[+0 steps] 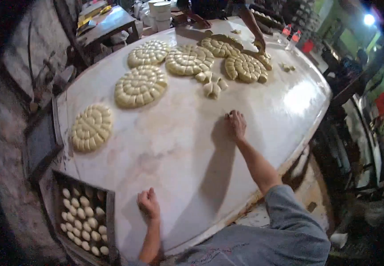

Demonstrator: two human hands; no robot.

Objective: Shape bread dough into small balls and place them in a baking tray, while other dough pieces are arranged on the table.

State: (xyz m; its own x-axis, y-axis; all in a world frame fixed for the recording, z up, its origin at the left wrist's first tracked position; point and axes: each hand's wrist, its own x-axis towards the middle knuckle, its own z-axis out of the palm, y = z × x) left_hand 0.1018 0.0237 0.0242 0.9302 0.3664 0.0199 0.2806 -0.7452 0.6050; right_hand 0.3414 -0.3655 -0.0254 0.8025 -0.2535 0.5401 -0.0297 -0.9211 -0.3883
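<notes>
My left hand [148, 204] rests low over the near left of the pale table, its fingers curled in; whatever is under them is hidden. Farther out, near the middle, my right hand [236, 125] is also curled, fingertips down, and I cannot see what it covers. Beyond it lie a few loose cut dough pieces [213, 85]. Several flat rounds of dough, cut into small pieces in rings, spread over the far half: one round [92, 127] at the left, another round [141, 86] beside it, and more rounds [190, 60] toward the back.
A dark tray [110, 213] with several dough balls [85, 226] stands at the table's left corner. Across the table, another person's hand [260, 45] touches the far dough. Two bottles [294, 39] stand at the far right edge. White buckets [162, 12] are behind the table.
</notes>
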